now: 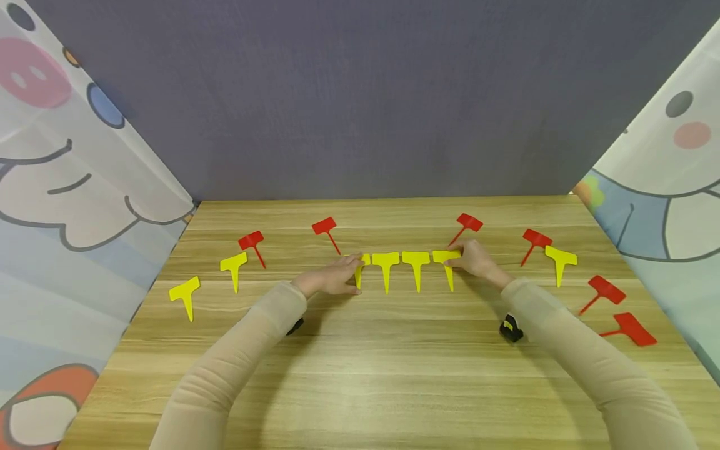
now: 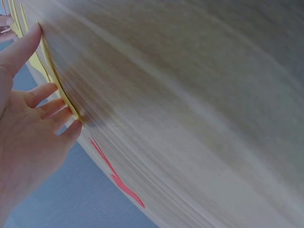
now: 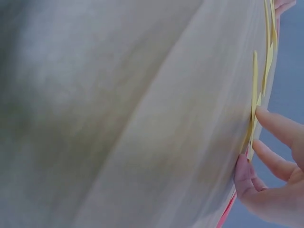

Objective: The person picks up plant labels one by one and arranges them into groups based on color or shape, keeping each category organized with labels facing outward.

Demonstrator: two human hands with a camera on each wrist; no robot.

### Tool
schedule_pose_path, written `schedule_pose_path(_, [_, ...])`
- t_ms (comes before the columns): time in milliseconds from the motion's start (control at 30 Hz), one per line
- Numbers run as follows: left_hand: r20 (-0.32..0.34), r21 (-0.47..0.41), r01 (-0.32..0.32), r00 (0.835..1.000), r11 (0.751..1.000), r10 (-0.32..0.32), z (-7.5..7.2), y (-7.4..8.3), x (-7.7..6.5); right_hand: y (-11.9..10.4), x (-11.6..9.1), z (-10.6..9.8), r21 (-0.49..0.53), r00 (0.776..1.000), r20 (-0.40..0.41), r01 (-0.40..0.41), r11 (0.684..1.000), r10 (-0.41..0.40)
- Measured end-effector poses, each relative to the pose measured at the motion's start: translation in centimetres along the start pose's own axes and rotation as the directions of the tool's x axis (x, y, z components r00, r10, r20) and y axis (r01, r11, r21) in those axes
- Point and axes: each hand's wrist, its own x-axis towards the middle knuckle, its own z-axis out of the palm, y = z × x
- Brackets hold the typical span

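Observation:
Several yellow T-shaped plant labels lie in a row mid-table, stems pointing toward me. At the row's left end my left hand (image 1: pixel 336 275) rests on one yellow label (image 1: pixel 359 278), fingers over its head and thumb near the stem tip. These fingers look nearly straight in the left wrist view, along the label's edge (image 2: pixel 61 83). My right hand (image 1: pixel 477 259) pinches the head of the right-end yellow label (image 1: pixel 450 275) at its right corner. Two more labels, a left one (image 1: pixel 385 269) and a right one (image 1: pixel 416 269), lie between the hands.
Loose red T-shaped labels lie behind the row, such as one red label (image 1: pixel 324 226), and at the right, like another (image 1: pixel 635 329). Further yellow labels lie left (image 1: pixel 185 296) and right (image 1: pixel 560 262). A grey panel (image 1: pixel 382 100) closes off the wooden table's (image 1: pixel 394 387) back edge.

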Motion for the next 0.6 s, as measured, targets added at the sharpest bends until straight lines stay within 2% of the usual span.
schedule_pose_path(200, [0.000, 0.007, 0.001, 1.000, 1.000, -0.001, 0.0, 0.0, 0.0, 0.0, -0.3, -0.1, 0.011, 0.999, -0.017, 0.033, 0.999, -0.033])
schedule_pose_path(433, [0.008, 0.001, 0.007, 1.000, 1.000, -0.007, -0.2, 0.3, -0.1, -0.2, -1.0, -0.9, 0.100, 0.999, 0.003, -0.046, 0.994, 0.046])
schedule_pose_path(600, [0.011, -0.006, 0.011, 1.000, 1.000, -0.011, -0.3, 0.4, -0.2, 0.1, -1.5, -1.6, 0.145, 1.000, 0.002, -0.031, 0.989, 0.031])
